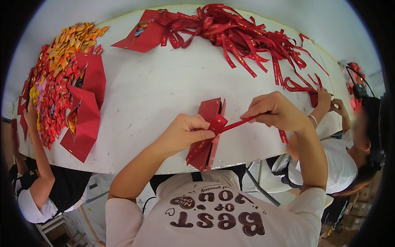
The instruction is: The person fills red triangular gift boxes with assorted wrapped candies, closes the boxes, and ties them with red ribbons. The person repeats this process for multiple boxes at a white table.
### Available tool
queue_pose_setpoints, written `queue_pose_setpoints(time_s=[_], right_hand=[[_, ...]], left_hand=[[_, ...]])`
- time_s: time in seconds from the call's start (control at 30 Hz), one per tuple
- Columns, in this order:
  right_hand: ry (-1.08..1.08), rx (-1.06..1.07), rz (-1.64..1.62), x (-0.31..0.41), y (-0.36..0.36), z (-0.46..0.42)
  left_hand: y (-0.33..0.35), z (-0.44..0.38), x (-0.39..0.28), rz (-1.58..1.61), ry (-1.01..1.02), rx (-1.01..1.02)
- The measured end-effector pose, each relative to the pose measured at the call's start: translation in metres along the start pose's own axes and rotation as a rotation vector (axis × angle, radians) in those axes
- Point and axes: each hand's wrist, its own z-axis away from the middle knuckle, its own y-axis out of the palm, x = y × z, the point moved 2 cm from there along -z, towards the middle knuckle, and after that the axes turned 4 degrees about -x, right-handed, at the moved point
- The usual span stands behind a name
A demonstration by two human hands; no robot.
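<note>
A dark red cardboard gift box [209,109] stands near the table's front edge, before my chest. Around its middle runs a red satin ribbon [218,123] with gold print, partly formed into a loop. My left hand [188,132] pinches the ribbon's loop against the box between thumb and fingers. To the right and slightly higher, my right hand [271,111] grips the ribbon's free length, which is stretched between both hands. The ribbon's printed tail hangs below the right hand. The fingertips of my right hand partly overlap, so their exact hold is hidden.
A heap of cut red ribbons [240,37] lies at the far side. Wrapped sweets [58,86] are piled at the left beside folded red boxes [85,123]; another red box [142,34] lies at the back. Co-workers sit left and right, the right one's hand [322,100] holding ribbon.
</note>
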Motion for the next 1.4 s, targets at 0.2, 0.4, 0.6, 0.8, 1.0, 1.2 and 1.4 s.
queue_pose_setpoints(time_s=[0.2,0.4,0.6,0.8,1.0,1.2,1.4], right_hand=[[-0.049,0.107,-0.058,0.007,-0.006,-0.002],[0.392,0.119,-0.205,0.009,0.005,-0.015],[0.497,0.239,-0.149,0.026,-0.005,-0.034],[-0.079,0.057,0.478,0.038,-0.002,-0.052],[-0.426,0.129,0.993,0.11,0.028,-0.052],[-0.628,0.023,1.331,0.098,0.054,-0.018],[-0.706,-0.471,1.249,0.057,0.098,0.018]], left_hand=[[0.005,0.003,-0.014,-0.107,0.03,-0.022],[0.006,0.002,-0.015,-0.102,0.007,-0.005],[0.006,-0.001,-0.024,-0.291,0.007,0.016],[0.008,-0.013,-0.036,-0.331,-0.125,0.154],[0.015,-0.008,-0.051,-0.239,-0.08,-0.014],[0.001,-0.018,-0.028,-0.231,-0.242,0.089],[0.004,-0.014,-0.024,0.001,-0.378,0.032]])
